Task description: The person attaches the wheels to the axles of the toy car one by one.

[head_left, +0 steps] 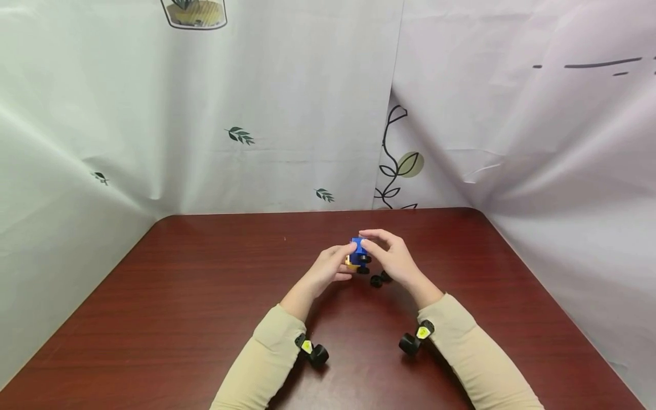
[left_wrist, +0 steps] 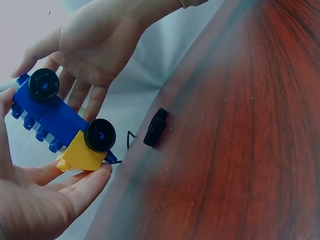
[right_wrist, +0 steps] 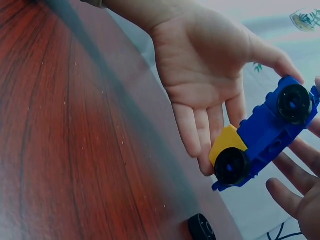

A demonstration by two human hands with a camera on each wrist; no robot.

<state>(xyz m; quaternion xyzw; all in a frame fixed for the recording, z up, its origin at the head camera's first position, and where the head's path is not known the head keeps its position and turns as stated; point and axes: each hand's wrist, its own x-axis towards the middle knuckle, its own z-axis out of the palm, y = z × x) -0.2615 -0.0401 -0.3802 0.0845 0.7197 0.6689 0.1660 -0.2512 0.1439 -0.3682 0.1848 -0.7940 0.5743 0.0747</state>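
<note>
Both hands hold a small toy car (head_left: pixel 359 254), built of blue and yellow bricks with black wheels, above the far middle of the table. My left hand (head_left: pixel 326 266) has its fingertips under the yellow end and its thumb on the blue part. From the other side, my right hand (head_left: pixel 394 259) holds the blue end, thumb on top and other fingers behind it. In the left wrist view, the car's studs (left_wrist: pixel 37 131) face left. Loose black wheels (head_left: pixel 376 281) lie on the table just below the right hand.
The dark red-brown table (head_left: pixel 205 296) has rounded far corners. A pale printed cloth (head_left: pixel 287 102) hangs behind it and along both sides. A black wrist device (head_left: pixel 314 352) is strapped on the left sleeve, another wrist device (head_left: pixel 414 340) on the right.
</note>
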